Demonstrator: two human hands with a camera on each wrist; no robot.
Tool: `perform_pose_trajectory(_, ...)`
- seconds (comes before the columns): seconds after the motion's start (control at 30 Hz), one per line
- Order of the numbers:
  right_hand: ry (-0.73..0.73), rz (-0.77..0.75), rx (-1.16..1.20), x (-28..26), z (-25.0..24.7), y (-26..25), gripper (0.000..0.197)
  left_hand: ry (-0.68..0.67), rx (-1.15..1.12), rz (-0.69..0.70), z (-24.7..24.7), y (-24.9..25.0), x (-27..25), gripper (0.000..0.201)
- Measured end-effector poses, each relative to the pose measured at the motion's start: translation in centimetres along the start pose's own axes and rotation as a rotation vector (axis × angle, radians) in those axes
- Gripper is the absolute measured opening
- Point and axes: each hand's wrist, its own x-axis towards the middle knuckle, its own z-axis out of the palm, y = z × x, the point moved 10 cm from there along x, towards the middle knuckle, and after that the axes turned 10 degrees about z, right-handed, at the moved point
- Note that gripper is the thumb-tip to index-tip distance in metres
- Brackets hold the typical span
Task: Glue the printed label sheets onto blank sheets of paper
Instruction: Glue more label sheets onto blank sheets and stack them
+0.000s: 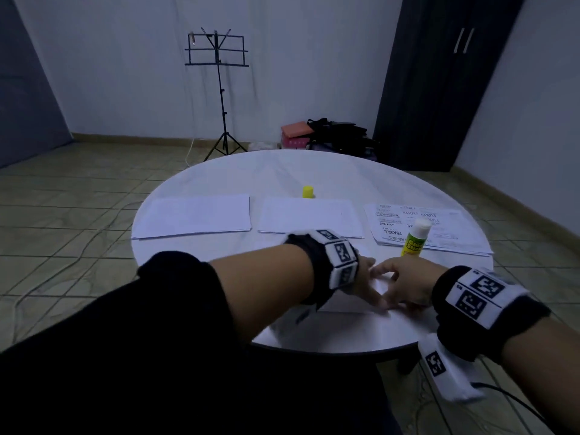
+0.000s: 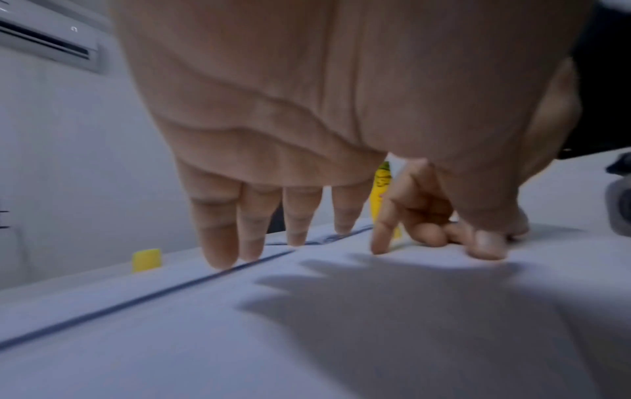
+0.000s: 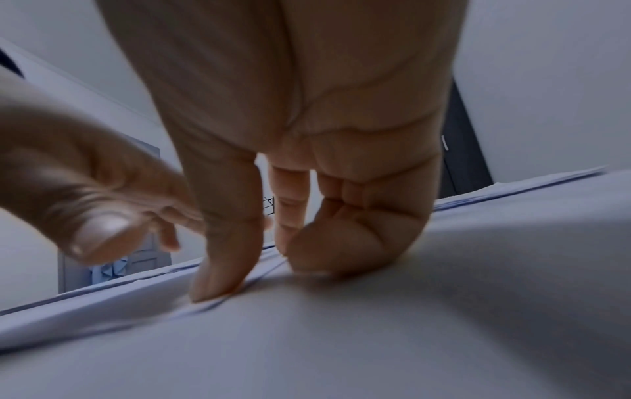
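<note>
A white sheet (image 1: 381,284) lies at the table's near edge under both hands. My left hand (image 1: 365,279) is spread, its straight fingertips (image 2: 221,256) and thumb touching the sheet (image 2: 341,324). My right hand (image 1: 400,288) meets it from the right: thumb (image 3: 221,270) and forefinger press on the sheet's (image 3: 341,337) edge, while the other fingers are curled with their knuckles on the paper. The uncapped glue stick (image 1: 414,238) stands just behind the hands on the printed label sheets (image 1: 445,230). Its yellow cap (image 1: 308,192) stands further back.
Two stacks of blank paper lie side by side on the round white table (image 1: 219,255), one at the left (image 1: 191,218) and one in the middle (image 1: 310,218). A music stand (image 1: 219,89), bags and a dark cabinet (image 1: 439,83) stand beyond the table.
</note>
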Motion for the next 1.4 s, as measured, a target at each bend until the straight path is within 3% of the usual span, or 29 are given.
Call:
perform_pose_trajectory(0.1,0.012,-0.009,-0.016,0.1,0.0,0.0,0.064,0.017,0.004,0.011,0.6,0.8,0.7,0.076)
perform_pose_trajectory(0.27,-0.002,-0.011,0.022,0.3,0.2,0.2,0.062,-0.090,0.033,-0.017,1.9,-4.7,-1.6,0.072)
perform_pose_trajectory(0.53,0.001,-0.072,-0.123,-0.6,0.4,-1.5,0.063,-0.152,0.025,-0.204,3.5,-14.3,-8.7,0.102)
perform_pose_trajectory(0.7,-0.017,-0.225,-0.376,-2.8,2.2,-5.9,0.059,-0.163,-0.010,-0.213,3.9,-15.1,-9.4,0.104)
perform_pose_trajectory(0.93,-0.056,-0.485,-0.413,-5.0,6.4,-16.5,0.047,-0.113,-0.015,-0.257,4.3,-16.1,-9.0,0.116)
perform_pose_trajectory(1.1,-0.113,-0.385,-0.455,-3.1,5.8,-18.2,0.071,-0.107,-0.020,-0.266,5.0,-16.8,-9.1,0.119)
perform_pose_trajectory(1.23,-0.092,-0.224,-0.486,-0.9,2.4,-13.8,0.085,-0.056,-0.033,-0.246,4.4,-16.6,-9.3,0.102)
perform_pose_trajectory(1.4,-0.079,-0.108,-0.470,0.1,0.3,-7.5,0.083,-0.078,-0.023,-0.242,4.4,-16.9,-9.4,0.112)
